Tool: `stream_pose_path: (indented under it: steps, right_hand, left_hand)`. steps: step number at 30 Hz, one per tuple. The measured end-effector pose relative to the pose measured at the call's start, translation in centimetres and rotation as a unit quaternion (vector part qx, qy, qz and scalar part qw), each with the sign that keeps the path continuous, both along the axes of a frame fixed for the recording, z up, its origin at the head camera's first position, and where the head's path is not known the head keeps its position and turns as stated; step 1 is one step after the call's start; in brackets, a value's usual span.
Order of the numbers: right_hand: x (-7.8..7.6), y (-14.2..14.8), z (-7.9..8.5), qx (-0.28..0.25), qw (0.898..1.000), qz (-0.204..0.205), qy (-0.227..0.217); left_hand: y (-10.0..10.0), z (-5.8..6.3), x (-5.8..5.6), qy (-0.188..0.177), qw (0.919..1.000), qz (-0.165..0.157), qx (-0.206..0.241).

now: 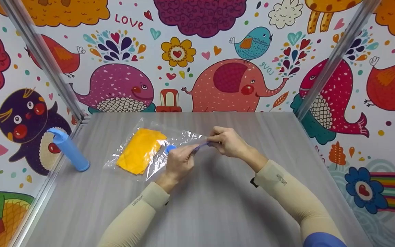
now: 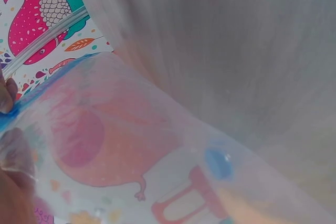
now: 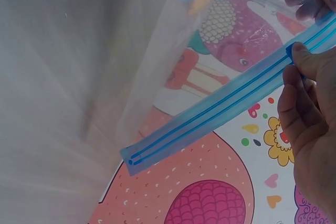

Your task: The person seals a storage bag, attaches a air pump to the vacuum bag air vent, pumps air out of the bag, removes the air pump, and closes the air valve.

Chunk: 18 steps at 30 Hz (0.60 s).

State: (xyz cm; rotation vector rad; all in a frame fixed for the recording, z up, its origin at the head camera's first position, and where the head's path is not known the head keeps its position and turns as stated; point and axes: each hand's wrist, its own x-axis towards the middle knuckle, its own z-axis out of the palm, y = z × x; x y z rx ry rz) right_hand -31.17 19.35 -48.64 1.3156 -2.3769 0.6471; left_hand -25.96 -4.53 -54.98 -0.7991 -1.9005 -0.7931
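A clear vacuum storage bag (image 1: 180, 135) with a folded yellow cloth (image 1: 142, 151) inside lies partly on the table, its near end lifted. Its round blue valve (image 1: 170, 148) shows beside my left hand (image 1: 180, 163). That hand grips the bag's blue zip edge. My right hand (image 1: 230, 142) pinches the small blue slider (image 3: 290, 52) on the zip strip (image 3: 210, 106), as seen in the right wrist view. Through the left wrist view, the clear film (image 2: 121, 129) stretches across with the valve (image 2: 219, 163) showing; the hands are mostly cut off there.
A light blue hand pump (image 1: 70, 151) stands at the left side of the grey table (image 1: 211, 212). Metal posts (image 1: 334, 61) and colourful printed walls (image 1: 177, 20) enclose the table at the back and sides.
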Motion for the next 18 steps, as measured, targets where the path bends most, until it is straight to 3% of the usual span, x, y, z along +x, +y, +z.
stream_pose_path:
  steps: [12,18]
  right_hand:
    - [0.00,0.25,0.24,0.017,0.999,-0.026,-0.027]
    - [-0.18,0.32,0.06,0.018,0.999,-0.027,-0.018]
  left_hand:
    - [-0.12,0.27,-0.07,0.006,0.9999,-0.006,0.006]
    - [-0.15,0.31,-0.18,0.018,0.9998,0.000,0.006]
